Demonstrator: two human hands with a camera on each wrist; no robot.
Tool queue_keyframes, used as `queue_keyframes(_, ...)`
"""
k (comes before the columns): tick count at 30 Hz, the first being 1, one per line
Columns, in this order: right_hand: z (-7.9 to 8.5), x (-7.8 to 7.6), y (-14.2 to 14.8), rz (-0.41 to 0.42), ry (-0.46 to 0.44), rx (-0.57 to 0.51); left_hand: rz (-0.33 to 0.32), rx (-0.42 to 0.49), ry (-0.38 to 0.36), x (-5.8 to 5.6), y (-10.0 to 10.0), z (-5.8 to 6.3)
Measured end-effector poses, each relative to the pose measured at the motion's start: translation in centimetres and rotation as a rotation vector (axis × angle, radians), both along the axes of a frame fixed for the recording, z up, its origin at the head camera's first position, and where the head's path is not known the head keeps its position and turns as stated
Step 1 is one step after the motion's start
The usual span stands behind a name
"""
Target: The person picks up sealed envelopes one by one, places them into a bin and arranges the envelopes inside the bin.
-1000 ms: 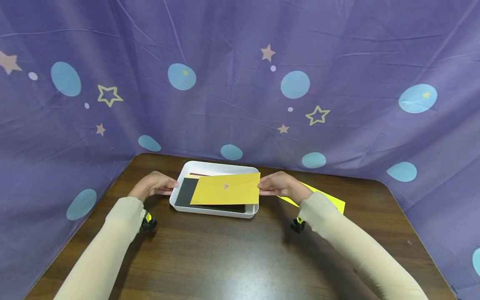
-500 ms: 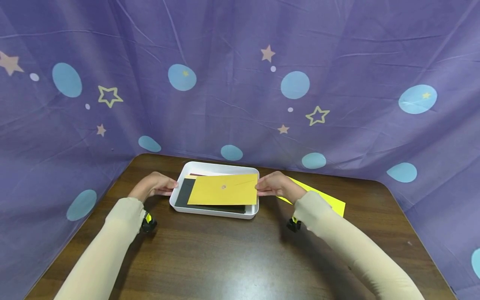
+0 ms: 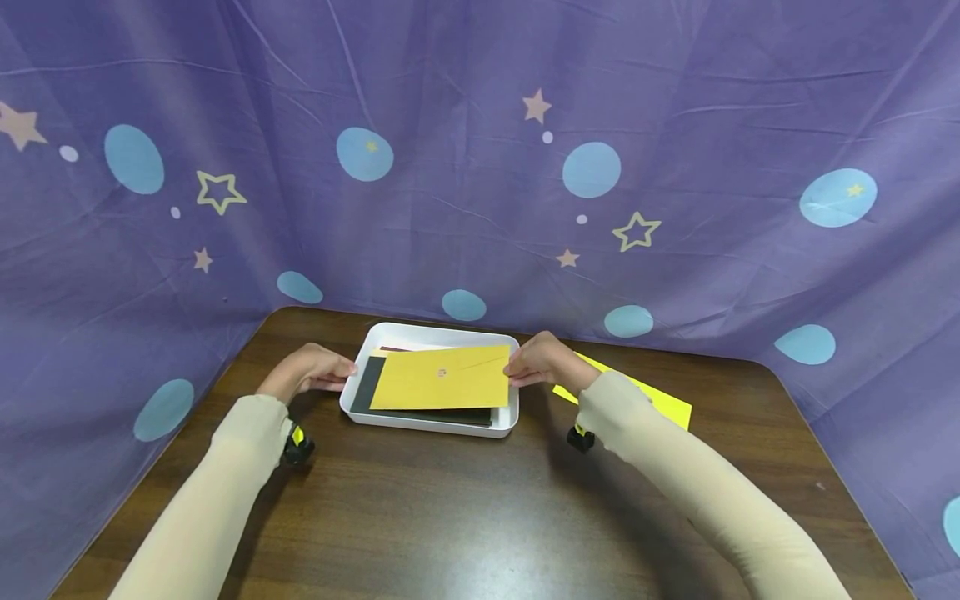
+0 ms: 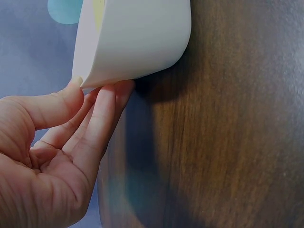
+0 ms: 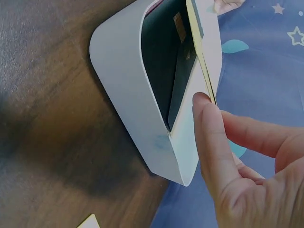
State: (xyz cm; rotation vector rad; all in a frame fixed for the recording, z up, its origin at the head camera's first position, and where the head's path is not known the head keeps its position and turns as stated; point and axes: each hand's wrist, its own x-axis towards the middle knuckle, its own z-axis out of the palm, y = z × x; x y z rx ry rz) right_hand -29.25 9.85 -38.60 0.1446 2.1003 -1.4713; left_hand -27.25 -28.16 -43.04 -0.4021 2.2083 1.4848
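Observation:
A white tray (image 3: pixel 442 337) stands near the table's far edge. My left hand (image 3: pixel 313 367) holds its left end; in the left wrist view the thumb is at the tray rim and the fingers are against the outer wall (image 4: pixel 142 38). My right hand (image 3: pixel 542 363) pinches the right edge of a yellow envelope (image 3: pixel 416 385) with a small round mark in its middle. The envelope slants over the tray, its held end raised, as the right wrist view shows from the side. Dark envelopes (image 5: pixel 161 52) lie beneath it in the tray, with cream and dark red edges behind.
A bright yellow flat piece (image 3: pixel 666 403) lies on the wooden table (image 3: pixel 450 517) right of the tray, partly behind the right forearm. A purple curtain (image 3: pixel 480 183) with stars and blue ovals hangs directly behind the table.
My right hand has moved a little to the left, carrying the yellow envelope farther left over the tray. The left hand stays on the tray's end.

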Motion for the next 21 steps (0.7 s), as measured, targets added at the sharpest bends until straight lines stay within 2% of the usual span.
queue_keyframes(13,1.0,-0.3,-0.6,0.063,0.039,0.08,0.002,-0.006,-0.008,0.1,0.1,0.3)
queue_keyframes(21,1.3,-0.1,-1.2,0.119,0.1,0.104,0.007,-0.029,-0.015,0.0,0.1,0.2)
